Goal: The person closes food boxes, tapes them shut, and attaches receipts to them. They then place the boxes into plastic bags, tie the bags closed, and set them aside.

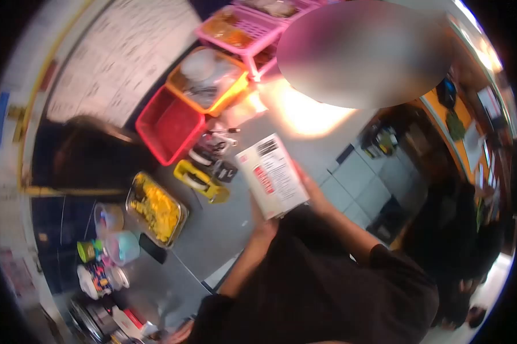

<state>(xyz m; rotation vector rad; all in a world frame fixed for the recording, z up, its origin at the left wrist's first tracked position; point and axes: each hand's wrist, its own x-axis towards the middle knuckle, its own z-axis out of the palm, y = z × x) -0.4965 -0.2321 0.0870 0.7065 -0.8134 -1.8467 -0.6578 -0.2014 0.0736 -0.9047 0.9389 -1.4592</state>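
Both my hands hold a white printed carton (273,176) in front of my body, above the floor side of the grey counter's edge. My left hand (263,221) grips its near left side, the fingers partly hidden behind it. Along the right side of the carton, my right hand (310,186) is closed, its fingertips out of sight. A red label and small black print show on the carton's face. On the counter just left of it lies a yellow tape dispenser (202,182), with a small black item (224,171) beside it.
Along the counter's back stand a red bin (169,127), an orange bin (235,94) and pink baskets (258,34). A glass tray (181,221) holds yellow pieces. Cups (122,247) stand at left. Another person's hand (181,332) shows at bottom left; dark-clothed people (448,229) are at right.
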